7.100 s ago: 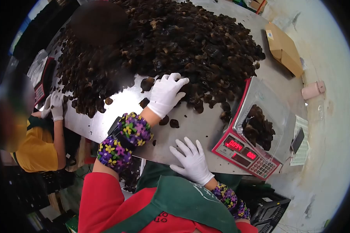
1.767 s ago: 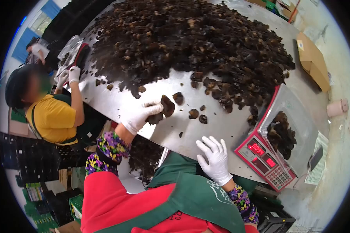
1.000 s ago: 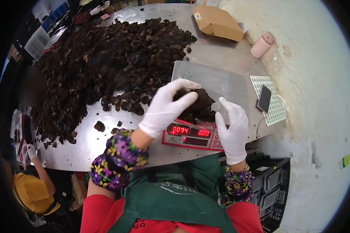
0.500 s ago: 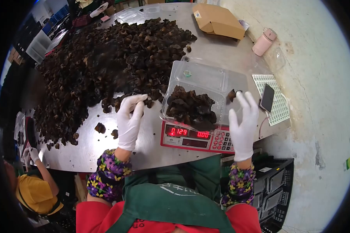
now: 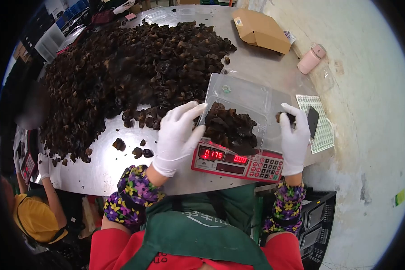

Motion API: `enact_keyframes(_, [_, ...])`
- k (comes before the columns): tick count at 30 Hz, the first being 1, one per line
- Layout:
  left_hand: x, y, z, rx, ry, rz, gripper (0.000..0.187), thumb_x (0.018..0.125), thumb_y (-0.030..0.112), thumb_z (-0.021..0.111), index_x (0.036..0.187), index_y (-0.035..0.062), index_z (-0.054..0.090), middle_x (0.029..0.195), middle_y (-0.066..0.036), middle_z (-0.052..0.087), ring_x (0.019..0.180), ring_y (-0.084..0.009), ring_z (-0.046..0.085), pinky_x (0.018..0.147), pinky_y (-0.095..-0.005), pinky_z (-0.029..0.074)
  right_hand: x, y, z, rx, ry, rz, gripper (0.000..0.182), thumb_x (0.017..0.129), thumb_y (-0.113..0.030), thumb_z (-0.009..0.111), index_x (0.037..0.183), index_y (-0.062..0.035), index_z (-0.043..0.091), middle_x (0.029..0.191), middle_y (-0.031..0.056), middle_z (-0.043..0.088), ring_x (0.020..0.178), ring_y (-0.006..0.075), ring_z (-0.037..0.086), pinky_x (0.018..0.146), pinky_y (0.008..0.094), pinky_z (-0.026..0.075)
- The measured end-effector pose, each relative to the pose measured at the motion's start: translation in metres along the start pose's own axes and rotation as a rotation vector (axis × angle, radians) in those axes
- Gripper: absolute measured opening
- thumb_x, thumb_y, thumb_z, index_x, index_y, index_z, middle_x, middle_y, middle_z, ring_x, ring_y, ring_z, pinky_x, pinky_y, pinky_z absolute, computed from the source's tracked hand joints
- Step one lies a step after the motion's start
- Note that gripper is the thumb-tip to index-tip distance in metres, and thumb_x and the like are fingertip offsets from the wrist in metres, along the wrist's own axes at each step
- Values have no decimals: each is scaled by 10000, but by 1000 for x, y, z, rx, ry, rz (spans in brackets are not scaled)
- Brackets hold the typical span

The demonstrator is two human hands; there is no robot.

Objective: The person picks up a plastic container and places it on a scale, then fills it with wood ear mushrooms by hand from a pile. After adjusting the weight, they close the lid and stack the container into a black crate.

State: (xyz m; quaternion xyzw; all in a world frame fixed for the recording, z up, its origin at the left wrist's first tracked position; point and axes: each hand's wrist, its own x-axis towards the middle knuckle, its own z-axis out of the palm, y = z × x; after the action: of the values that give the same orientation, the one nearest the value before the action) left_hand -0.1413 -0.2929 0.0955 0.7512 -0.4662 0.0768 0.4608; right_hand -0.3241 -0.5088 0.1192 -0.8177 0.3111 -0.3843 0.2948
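Note:
A clear plastic clamshell box [image 5: 238,83] sits on a red-and-white digital scale [image 5: 231,168], its lid folded back. A heap of dark wood ear mushrooms [image 5: 231,128] fills the near half. My gloved left hand [image 5: 177,135] is at the box's left edge, thumb and fingers apart, seemingly touching the rim. To the right of the box, my gloved right hand [image 5: 294,139] has a small wood ear piece [image 5: 279,117] between thumb and fingertips. The scale's red display reads 0.175.
A large wood ear pile [image 5: 135,67] covers the table's left and far side, with loose pieces [image 5: 119,144] nearer me. At right are a phone [image 5: 313,121] on a label sheet [image 5: 321,139], a pink bottle [image 5: 311,59] and a cardboard box [image 5: 261,33]. A co-worker in yellow [image 5: 36,218] is at left.
My left hand has moved right from the pile's edge to the box. The right hand's thumb and fingers have come closer together around the small piece. The display went from 0.129 to 0.175.

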Motion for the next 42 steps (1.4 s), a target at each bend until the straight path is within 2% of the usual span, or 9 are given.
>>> enact_keyframes(4, [-2,-3,23,76,-129,232,327,813,150,738,1139,168,718,1125,-45,670,1125,-272,598,1069,-474,361,-21,-19,11,-271,-220,-379,446,874,-137,706,1306,-69,617,1207,143,638,1113,314,598,989,401,459])
enact_keyframes(10, [-32,-9,7,40,-213,191,360,805,125,743,1156,203,726,1264,-28,661,1230,-246,588,1176,-489,248,-40,-17,10,-89,-263,-226,486,869,-142,703,1341,-78,603,1314,153,613,1240,332,532,1079,442,387])
enact_keyframes(14, [-61,-30,-37,-100,-86,-61,384,838,11,680,1202,132,703,1305,-127,605,1245,-296,561,1046,-376,441,-50,-14,11,-222,-297,-343,463,855,-42,666,1316,-46,619,1313,153,610,1255,340,531,1074,421,397])
enact_keyframes(18, [-109,-125,-81,168,187,-405,421,831,95,695,1248,144,670,1305,-165,583,1125,-382,578,981,-416,475,-72,-8,2,-190,-85,-257,361,925,-3,586,1283,-8,630,1328,158,601,1244,309,548,1064,413,410])
enact_keyframes(23, [-130,-181,-121,519,-37,-316,344,808,132,721,1151,120,695,1102,-144,660,962,-334,622,833,-435,515,-84,-13,4,-197,-27,-290,290,990,-72,555,1258,0,640,1310,153,618,1228,303,574,1082,428,401])
enact_keyframes(30, [-110,-131,-110,95,103,-651,188,878,137,683,1049,69,721,872,-119,662,795,-284,644,755,-377,513,-86,-26,6,-269,14,-351,271,1017,-130,534,1228,-11,657,1253,137,660,1192,310,602,1132,476,362])
enact_keyframes(34, [-125,-131,-91,353,-113,-297,194,842,158,727,1019,78,711,875,-115,628,835,-284,623,765,-393,498,-85,-28,6,-284,15,-360,264,1015,-135,543,1208,-3,665,1241,138,662,1183,305,606,1125,475,368])
enact_keyframes(38, [-128,-142,-80,254,-191,-426,205,819,122,734,1018,88,696,876,-116,627,839,-282,618,770,-384,500,-86,-26,5,-233,33,-340,257,1011,-138,554,1194,-3,673,1214,132,668,1165,300,611,1121,470,374])
enact_keyframes(42, [-86,-117,-71,35,73,-417,211,826,51,704,1034,83,718,830,-77,637,770,-264,640,731,-291,507,-89,-20,2,-246,36,-325,250,1000,-119,557,1193,-13,676,1213,123,665,1153,292,616,1123,476,378])
